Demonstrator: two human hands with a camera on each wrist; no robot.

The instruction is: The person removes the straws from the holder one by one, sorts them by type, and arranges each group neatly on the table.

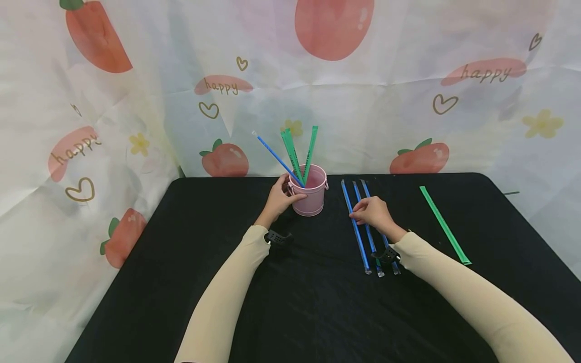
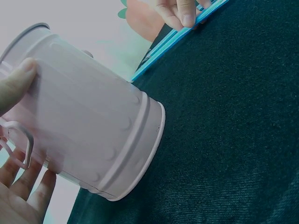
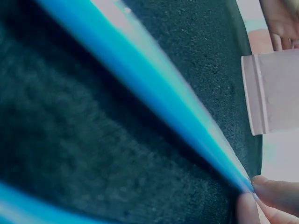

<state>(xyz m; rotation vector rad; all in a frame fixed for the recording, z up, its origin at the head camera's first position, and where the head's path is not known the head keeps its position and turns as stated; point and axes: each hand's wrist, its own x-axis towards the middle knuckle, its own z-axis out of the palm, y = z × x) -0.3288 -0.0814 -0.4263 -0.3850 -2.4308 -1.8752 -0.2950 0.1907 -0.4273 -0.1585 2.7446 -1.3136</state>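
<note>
My left hand holds the pink bucket by its left side, thumb on the front and fingers behind by the handle loop. A blue wrapped straw leans left out of the bucket, and several green wrapped straws stand in it. Between thumb and fingertips, my right hand pinches the leftmost blue straw of a group lying on the black cloth. In the right wrist view that blue straw runs up close to the camera. Two more blue straws lie partly beneath the right hand and wrist.
One green wrapped straw lies slanted on the black-covered table, right of the blue ones. A printed cloth backdrop hangs behind the table's far edge. Each wrist wears a dark strap.
</note>
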